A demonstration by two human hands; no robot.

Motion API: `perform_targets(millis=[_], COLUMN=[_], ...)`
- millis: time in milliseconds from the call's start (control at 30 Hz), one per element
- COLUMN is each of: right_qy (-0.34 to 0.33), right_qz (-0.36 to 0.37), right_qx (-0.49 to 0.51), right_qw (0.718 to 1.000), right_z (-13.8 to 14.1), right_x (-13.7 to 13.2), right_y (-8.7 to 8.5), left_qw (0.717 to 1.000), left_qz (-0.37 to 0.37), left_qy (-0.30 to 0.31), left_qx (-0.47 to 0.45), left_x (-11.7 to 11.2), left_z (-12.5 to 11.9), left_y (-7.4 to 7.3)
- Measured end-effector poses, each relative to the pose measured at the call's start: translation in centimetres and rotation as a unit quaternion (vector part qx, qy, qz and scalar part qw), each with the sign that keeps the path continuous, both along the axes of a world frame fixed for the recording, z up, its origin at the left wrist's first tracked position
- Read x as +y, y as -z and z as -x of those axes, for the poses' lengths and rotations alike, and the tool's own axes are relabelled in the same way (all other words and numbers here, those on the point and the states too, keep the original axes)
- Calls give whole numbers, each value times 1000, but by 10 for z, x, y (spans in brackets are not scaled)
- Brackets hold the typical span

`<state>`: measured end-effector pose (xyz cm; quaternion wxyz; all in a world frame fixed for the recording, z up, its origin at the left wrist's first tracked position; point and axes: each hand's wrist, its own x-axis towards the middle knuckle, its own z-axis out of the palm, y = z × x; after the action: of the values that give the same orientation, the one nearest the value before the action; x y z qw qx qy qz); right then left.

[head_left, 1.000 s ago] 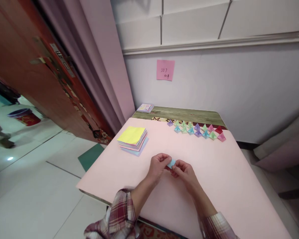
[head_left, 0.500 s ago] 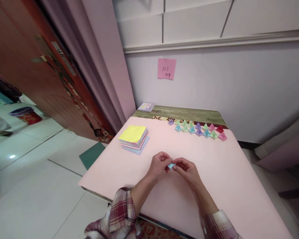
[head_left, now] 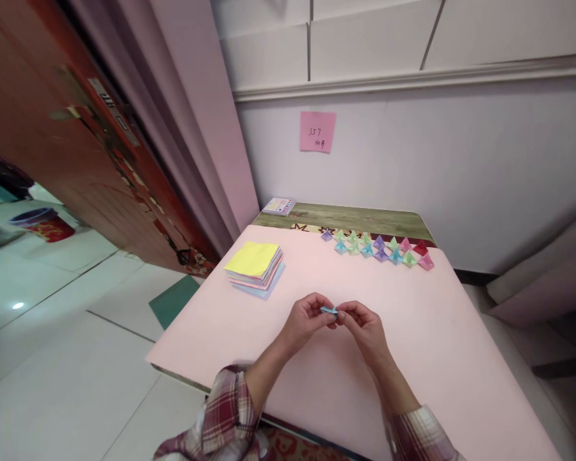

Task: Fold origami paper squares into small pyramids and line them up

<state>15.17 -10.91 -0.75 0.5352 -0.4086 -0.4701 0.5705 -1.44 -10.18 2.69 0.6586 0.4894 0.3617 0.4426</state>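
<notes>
A small light-blue folded paper (head_left: 329,311) is pinched between my two hands above the pink tabletop (head_left: 312,378). My left hand (head_left: 308,320) grips its left side with thumb and fingers. At its right end, the thumb and fingertips of my right hand (head_left: 362,323) close on the paper. My fingers cover part of its shape. Beyond my hands stand two rows of small folded paper pieces (head_left: 381,255) in purple, green, blue, pink and red. To the left lies a stack of square paper sheets (head_left: 254,259), yellow on top.
A packet of paper (head_left: 279,205) lies at the table's far left corner. A pink note (head_left: 317,132) with handwriting is stuck on the wall. On the left are a wooden door (head_left: 77,128), a purple curtain (head_left: 192,109) and a red bucket (head_left: 45,224) on the tiled floor.
The blue paper has been turned between my fingers and now shows a narrower, edge-on shape. Both hands stay close together, and the whole view has shifted slightly.
</notes>
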Motion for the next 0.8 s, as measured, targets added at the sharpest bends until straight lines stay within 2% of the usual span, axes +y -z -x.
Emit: perform_targets(millis=[333, 600, 800], right_qy=[46, 91, 69], right_qz=[4, 6, -15], right_qx=[-49, -8, -15], right_qw=[998, 996, 997], right_z=[9, 17, 14], right_x=[-4, -5, -4], right_y=[-1, 3, 8], left_qw=[996, 995, 993], left_qz=[-28, 13, 58], left_qy=[-73, -103, -103], left_qx=[45, 10, 25], left_x=[-4, -2, 1], left_z=[-10, -14, -11], left_y=[4, 11, 12])
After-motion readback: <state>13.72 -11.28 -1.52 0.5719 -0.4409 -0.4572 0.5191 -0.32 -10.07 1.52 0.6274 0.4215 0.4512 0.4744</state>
